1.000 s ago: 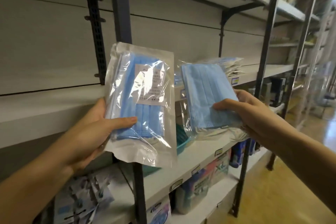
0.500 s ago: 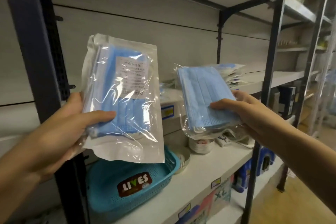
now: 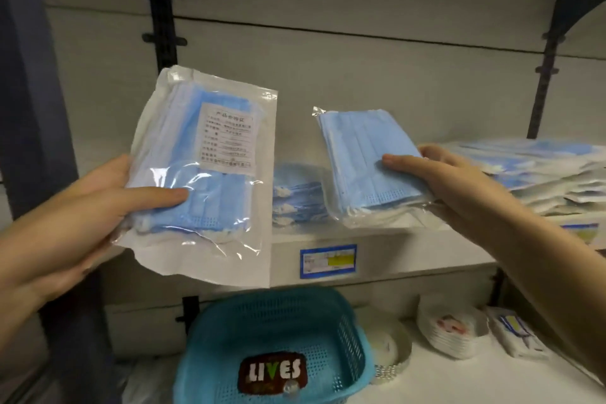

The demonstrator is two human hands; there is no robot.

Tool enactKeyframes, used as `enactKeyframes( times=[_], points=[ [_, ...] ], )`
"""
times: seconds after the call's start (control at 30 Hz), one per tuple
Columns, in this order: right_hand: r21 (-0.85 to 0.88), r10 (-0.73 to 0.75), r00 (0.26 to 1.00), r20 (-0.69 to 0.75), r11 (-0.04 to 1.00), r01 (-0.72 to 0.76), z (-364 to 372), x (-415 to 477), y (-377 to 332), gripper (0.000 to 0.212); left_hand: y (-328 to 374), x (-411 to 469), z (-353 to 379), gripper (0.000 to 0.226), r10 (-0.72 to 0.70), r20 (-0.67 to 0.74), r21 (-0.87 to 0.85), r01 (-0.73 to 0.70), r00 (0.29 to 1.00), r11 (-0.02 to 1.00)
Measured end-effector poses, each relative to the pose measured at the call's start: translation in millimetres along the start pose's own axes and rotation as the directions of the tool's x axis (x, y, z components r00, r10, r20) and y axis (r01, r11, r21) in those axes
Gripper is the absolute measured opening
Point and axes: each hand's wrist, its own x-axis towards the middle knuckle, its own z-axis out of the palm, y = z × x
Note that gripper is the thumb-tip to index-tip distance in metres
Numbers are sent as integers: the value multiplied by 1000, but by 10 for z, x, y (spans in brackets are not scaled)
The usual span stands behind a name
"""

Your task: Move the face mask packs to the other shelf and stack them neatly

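My left hand [image 3: 82, 207] grips a clear pack of blue face masks [image 3: 210, 161] with a white label, held upright in front of the shelf. A second pack of blue masks [image 3: 367, 161], tilted, is held by my right hand [image 3: 452, 187], thumb on top, just above the white shelf [image 3: 410, 249]. A small stack of mask packs [image 3: 295, 197] lies on that shelf between the two held packs. A larger pile of mask packs [image 3: 551, 174] lies on the shelf to the right, partly behind my right hand.
A teal plastic basket [image 3: 272, 348] marked LIVES stands on the lower shelf [image 3: 492, 380], with white rolls [image 3: 390, 351] and small white packets [image 3: 515, 334] beside it. Dark metal uprights [image 3: 160, 10] stand left and right [image 3: 551, 69]. A blue price tag [image 3: 328, 261] marks the shelf edge.
The view has swung right and closer to the shelf. Both hands have carried their packs toward the shelf, and the small stack and large pile now lie directly behind them.
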Motion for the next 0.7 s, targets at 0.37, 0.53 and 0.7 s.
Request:
enactKeyframes(
  times=[0.37,0.53,0.7],
  points=[
    [-124,-23,988,152,991,42,648,804,-87,39,178,-231,201,72,23,-182,47,-14,983,999],
    [-228,85,978,191,973,-40,735,794,-75,44,147,-288,186,95,12,-172,64,-1,985,998],
    [-392,105,971,215,920,-12,650,738,-98,20,169,-312,214,87,-17,-179,54,27,984,998]
  ],
)
